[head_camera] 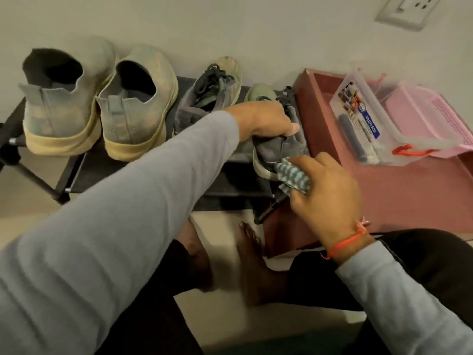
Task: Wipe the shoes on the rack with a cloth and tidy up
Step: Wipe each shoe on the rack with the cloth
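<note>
The left hand (266,120) reached across the black shoe rack (76,172) and gripped the heel collar of a grey lace-up shoe (279,147) at the rack's right end, fingers curled over the top and thumb pressed against the side. The right hand (325,190) held a bunched, grey-and-white patterned cloth (294,178) with its fingers closed round it, pressing the cloth against the heel and pale sole edge of that same shoe. A red thread (348,240) circled the right wrist, and both arms wore light grey sleeves. The matching grey shoe (212,90) lay just to the left, near the middle of the rack, its laces loose and its toe towards the wall. At the rack's left end stood a pair of worn, pale green slip-on shoes (99,98) with yellowed soles, side by side and touching, heels towards the camera. Right of the rack, touching its right end, sat a reddish-brown tray (399,190); in its far right corner a clear plastic box (368,116) with an orange latch rested beside and partly on a pink plastic basket (430,116). Bare feet (250,262) rested on the pale floor below the rack's front edge.
</note>
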